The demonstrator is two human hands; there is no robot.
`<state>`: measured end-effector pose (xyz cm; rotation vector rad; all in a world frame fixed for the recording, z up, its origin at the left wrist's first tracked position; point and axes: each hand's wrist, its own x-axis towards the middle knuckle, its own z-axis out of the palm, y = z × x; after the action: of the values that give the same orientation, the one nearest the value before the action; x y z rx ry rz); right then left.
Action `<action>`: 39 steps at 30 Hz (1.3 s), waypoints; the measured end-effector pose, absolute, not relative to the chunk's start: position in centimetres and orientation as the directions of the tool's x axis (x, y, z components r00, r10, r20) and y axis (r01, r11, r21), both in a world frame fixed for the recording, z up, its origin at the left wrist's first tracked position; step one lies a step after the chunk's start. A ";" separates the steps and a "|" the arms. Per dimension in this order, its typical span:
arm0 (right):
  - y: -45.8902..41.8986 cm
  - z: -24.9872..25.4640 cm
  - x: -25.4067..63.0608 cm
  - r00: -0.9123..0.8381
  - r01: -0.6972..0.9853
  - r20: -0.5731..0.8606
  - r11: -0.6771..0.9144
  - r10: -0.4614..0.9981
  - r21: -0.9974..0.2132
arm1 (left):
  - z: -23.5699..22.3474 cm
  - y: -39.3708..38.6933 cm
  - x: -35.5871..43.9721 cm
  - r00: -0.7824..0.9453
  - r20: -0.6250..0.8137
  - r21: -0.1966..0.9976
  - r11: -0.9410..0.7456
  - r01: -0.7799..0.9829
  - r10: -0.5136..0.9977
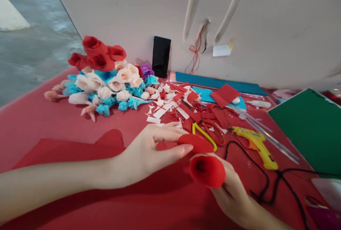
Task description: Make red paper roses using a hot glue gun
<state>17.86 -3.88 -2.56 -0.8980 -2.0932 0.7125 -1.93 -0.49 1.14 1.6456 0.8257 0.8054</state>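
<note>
My left hand (149, 151) pinches a rounded red paper petal (197, 143) between thumb and fingers. Just below and right of it, my right hand (233, 191) is closed around a rolled red paper flower (207, 171), whose open cup faces me. The petal's near edge lies close to the flower; whether they touch I cannot tell. Beyond my hands lie yellow-handled pliers (204, 134) and red-handled scissors (215, 134), partly hidden. Red paper sheets (66, 151) rest on the table behind my left forearm.
Finished paper flowers (114, 80) are heaped at the back left. Red and white scraps (176, 102) cover the middle. A yellow glue gun (257, 144) with a black cord lies right, beside a green board (309, 130). A phone (161, 56) leans on the wall.
</note>
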 end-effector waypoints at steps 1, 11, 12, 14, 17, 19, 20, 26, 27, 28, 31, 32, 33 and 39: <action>-3.9 -2.5 17.8 -0.473 0.385 0.419 0.609 0.776 -0.694 | 1.3 -0.6 -2.0 0.560 0.110 0.977 -0.193 0.090 0.821; -3.6 -2.2 18.0 -0.498 0.345 0.374 0.574 0.782 -0.743 | 2.3 -1.8 -2.1 0.560 0.133 0.978 -0.200 0.061 0.818; -3.6 -2.2 18.1 -0.497 0.361 0.366 0.571 0.787 -0.738 | 2.4 -1.8 -2.2 0.567 0.125 0.976 -0.202 0.075 0.814; -3.7 -2.2 18.1 -0.491 0.378 0.355 0.562 0.796 -0.736 | 2.4 -1.7 -2.3 0.579 0.110 0.976 -0.197 0.089 0.808; -3.8 -2.1 18.0 -0.478 0.377 0.351 0.549 0.805 -0.746 | 2.4 -1.6 -2.4 0.578 0.086 0.984 -0.159 0.076 0.811; -4.0 -2.1 17.9 -0.455 0.379 0.351 0.535 0.818 -0.755 | 2.4 -1.5 -2.4 0.574 0.072 0.986 -0.145 0.083 0.815; -4.1 -2.1 17.8 -0.438 0.382 0.351 0.525 0.828 -0.761 | 2.5 -1.5 -2.4 0.573 0.067 0.984 -0.148 0.096 0.817; -4.5 -1.9 17.5 -0.397 0.386 0.272 0.428 0.877 -0.817 | 2.6 -1.3 -2.3 0.571 0.074 0.975 -0.178 0.130 0.818; -4.4 -1.9 17.4 -0.401 0.375 0.266 0.422 0.877 -0.825 | 2.6 -1.2 -2.2 0.573 0.076 0.972 -0.188 0.138 0.816; -4.4 -1.9 17.4 -0.401 0.364 0.264 0.418 0.877 -0.832 | 2.7 -1.2 -2.2 0.579 0.076 0.969 -0.197 0.149 0.812; -4.4 -2.0 17.3 -0.382 0.342 0.234 0.372 0.894 -0.863 | 2.7 -1.2 -2.1 0.595 0.042 0.968 -0.181 0.176 0.803; -4.4 -2.0 17.3 -0.374 0.335 0.217 0.349 0.902 -0.875 | 2.7 -1.2 -2.1 0.595 0.039 0.968 -0.178 0.177 0.802; -4.4 -2.0 17.3 -0.365 0.327 0.199 0.326 0.909 -0.887 | 2.7 -1.2 -2.1 0.591 0.039 0.969 -0.175 0.175 0.806; -4.3 -1.6 16.8 -0.327 0.287 0.096 0.196 0.940 -0.938 | 2.2 -1.1 -2.0 0.573 0.027 0.979 -0.138 0.152 0.819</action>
<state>16.82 -4.34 -1.63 -1.1573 -1.7517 1.1479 -2.01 -1.06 2.18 1.6346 0.8296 0.7105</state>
